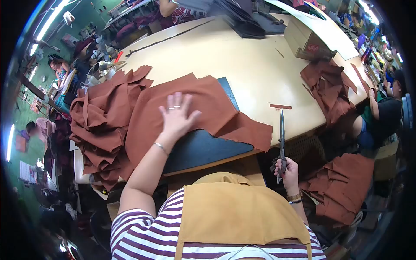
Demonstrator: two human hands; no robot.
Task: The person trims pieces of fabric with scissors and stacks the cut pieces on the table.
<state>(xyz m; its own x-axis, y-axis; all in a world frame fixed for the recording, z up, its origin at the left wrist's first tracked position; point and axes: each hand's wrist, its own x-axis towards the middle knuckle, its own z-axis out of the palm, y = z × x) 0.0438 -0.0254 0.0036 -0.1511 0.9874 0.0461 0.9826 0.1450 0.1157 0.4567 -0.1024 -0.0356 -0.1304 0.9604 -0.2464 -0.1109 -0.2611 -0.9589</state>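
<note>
At the front edge of the pale table (pixel 208 50), a rust-brown cloth (pixel 203 97) lies partly over a dark blue board (pixel 201 151), wrinkled, one tail running right to the edge. Left hand (pixel 177 115) is palm-down on the cloth, fingers spread, pinching nothing. Right hand (pixel 289 174) is curled around the handles of the scissors (pixel 282 132), off the cloth's right end; blades look together, tips toward a small brown strip (pixel 280 106). Risks, my read: cloth could skid or skew if the left palm presses unevenly, since the board under it may be slick; the tail could slip off the edge if snagged; blades could nick cloth or skin if opened close to that tail. Crumpled pile (pixel 102 117) butts up against the cloth on the left, so a tug there could drag both. Can't make out: how many layers sit under the palm, most of the board's outline, finger placement in the scissor loops, whether the tips touch the strip or hang above it. Black item (pixel 242 21) at the far edge is motion-blurred; the person (pixel 171 6) behind it is cut off by the frame.
</note>
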